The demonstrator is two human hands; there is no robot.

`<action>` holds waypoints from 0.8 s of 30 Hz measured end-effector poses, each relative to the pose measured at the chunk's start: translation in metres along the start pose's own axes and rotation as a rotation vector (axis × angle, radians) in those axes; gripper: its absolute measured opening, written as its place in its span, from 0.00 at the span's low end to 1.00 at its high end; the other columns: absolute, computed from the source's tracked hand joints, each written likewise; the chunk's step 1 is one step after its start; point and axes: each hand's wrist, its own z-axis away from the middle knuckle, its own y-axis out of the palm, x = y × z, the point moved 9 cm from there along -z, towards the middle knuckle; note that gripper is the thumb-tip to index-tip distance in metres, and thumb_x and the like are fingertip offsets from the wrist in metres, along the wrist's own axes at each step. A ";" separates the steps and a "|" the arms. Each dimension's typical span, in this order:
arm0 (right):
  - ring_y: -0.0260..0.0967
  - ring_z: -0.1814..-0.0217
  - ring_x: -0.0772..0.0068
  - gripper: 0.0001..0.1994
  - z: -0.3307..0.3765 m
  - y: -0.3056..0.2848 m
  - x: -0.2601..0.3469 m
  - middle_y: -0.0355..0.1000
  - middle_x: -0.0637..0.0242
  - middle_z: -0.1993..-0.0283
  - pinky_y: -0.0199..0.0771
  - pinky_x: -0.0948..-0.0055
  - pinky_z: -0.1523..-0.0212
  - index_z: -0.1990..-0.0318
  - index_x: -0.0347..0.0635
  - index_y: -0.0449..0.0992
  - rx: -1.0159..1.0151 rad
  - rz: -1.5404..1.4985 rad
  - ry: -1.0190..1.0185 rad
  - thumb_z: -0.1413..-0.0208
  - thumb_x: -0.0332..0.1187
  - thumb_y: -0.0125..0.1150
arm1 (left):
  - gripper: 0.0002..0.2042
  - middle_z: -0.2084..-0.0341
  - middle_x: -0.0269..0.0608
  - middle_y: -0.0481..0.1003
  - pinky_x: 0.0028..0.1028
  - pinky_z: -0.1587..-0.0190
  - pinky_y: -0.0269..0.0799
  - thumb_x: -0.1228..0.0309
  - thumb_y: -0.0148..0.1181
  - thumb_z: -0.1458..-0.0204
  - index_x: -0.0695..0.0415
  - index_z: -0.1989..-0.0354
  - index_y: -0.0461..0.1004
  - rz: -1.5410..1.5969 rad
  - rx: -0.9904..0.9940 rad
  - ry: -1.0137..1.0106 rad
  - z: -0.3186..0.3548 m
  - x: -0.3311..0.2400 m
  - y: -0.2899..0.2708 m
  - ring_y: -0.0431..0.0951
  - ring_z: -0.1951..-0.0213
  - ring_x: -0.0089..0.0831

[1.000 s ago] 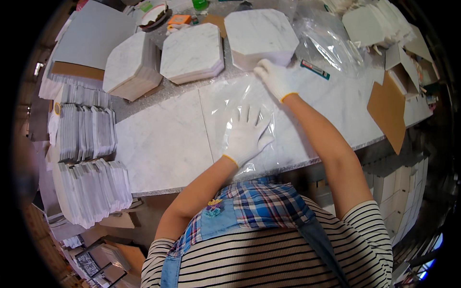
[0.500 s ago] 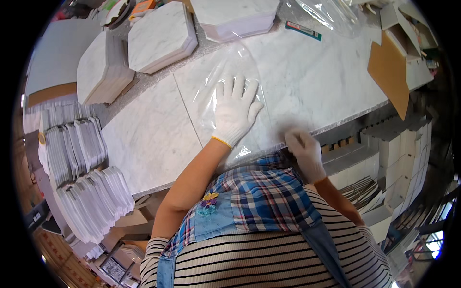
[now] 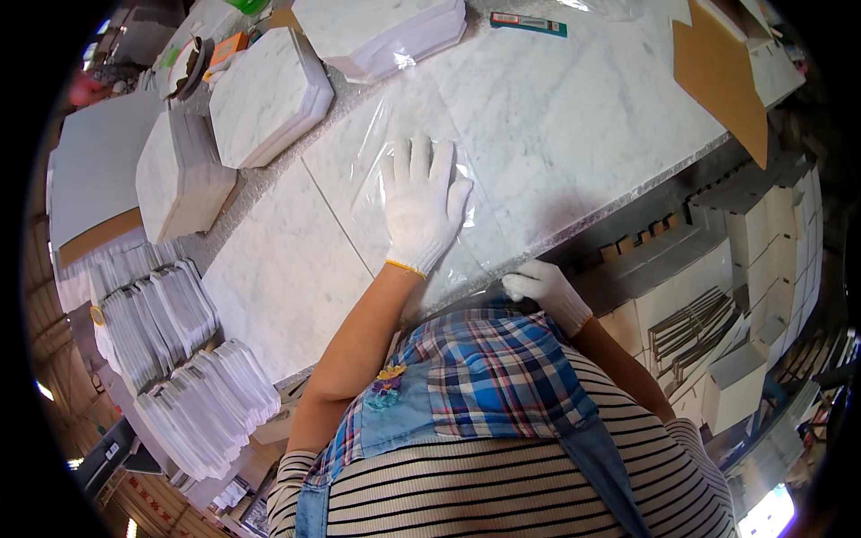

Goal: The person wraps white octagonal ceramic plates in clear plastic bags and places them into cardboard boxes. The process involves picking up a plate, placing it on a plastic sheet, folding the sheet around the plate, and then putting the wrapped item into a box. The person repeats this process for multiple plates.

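A white knit glove covers my left hand (image 3: 418,202), which lies flat with its fingers spread. Under it, a clear plastic bag (image 3: 368,184) is pressed against the marble-patterned worktop (image 3: 556,117). The bag's lower part runs toward the front edge, by my plaid apron (image 3: 493,368). My right hand (image 3: 544,289), also gloved, is just off that edge in front of my waist. Its fingers are curled together, and whatever they hold, if anything, is hidden.
Stacks of angular marble-patterned tiles (image 3: 269,99) stand along the far left. A small flat teal package (image 3: 529,23) lies at the back. Brown cardboard (image 3: 717,76) overhangs the right edge. Bundled white slabs (image 3: 211,403) fill the left side, white boxes (image 3: 700,287) the lower right.
My right hand has moved left and slightly down toward my waist, its fingertips no longer blurred. My left hand remains flat on the bag. The whole view has turned and shifted a little.
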 end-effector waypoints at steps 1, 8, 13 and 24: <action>0.75 0.61 0.73 0.14 0.006 0.004 0.007 0.80 0.59 0.62 0.75 0.72 0.56 0.60 0.33 0.82 0.025 0.014 -0.033 0.43 0.38 0.66 | 0.27 0.40 0.58 0.66 0.53 0.35 0.54 0.59 0.59 0.44 0.60 0.38 0.67 -0.010 0.001 0.002 0.001 0.000 0.001 0.61 0.37 0.59; 0.75 0.58 0.71 0.12 0.042 0.007 0.061 0.79 0.58 0.60 0.74 0.74 0.52 0.58 0.33 0.81 -0.053 0.195 -0.197 0.44 0.33 0.65 | 0.28 0.43 0.57 0.67 0.51 0.36 0.56 0.60 0.61 0.47 0.64 0.41 0.67 0.021 0.041 -0.014 -0.006 -0.002 -0.002 0.62 0.38 0.58; 0.70 0.60 0.79 0.05 0.041 0.003 0.048 0.75 0.69 0.62 0.73 0.76 0.55 0.65 0.36 0.77 -0.024 -0.016 -0.246 0.46 0.27 0.67 | 0.30 0.45 0.56 0.67 0.51 0.38 0.57 0.57 0.63 0.49 0.63 0.42 0.67 0.014 -0.031 0.023 -0.004 -0.003 -0.002 0.63 0.40 0.56; 0.66 0.63 0.82 0.10 0.045 -0.003 0.052 0.71 0.73 0.66 0.69 0.80 0.58 0.58 0.33 0.79 0.000 -0.115 -0.144 0.46 0.28 0.65 | 0.30 0.45 0.54 0.67 0.52 0.39 0.59 0.54 0.64 0.50 0.58 0.41 0.69 0.003 -0.025 0.004 -0.005 -0.004 -0.006 0.62 0.39 0.56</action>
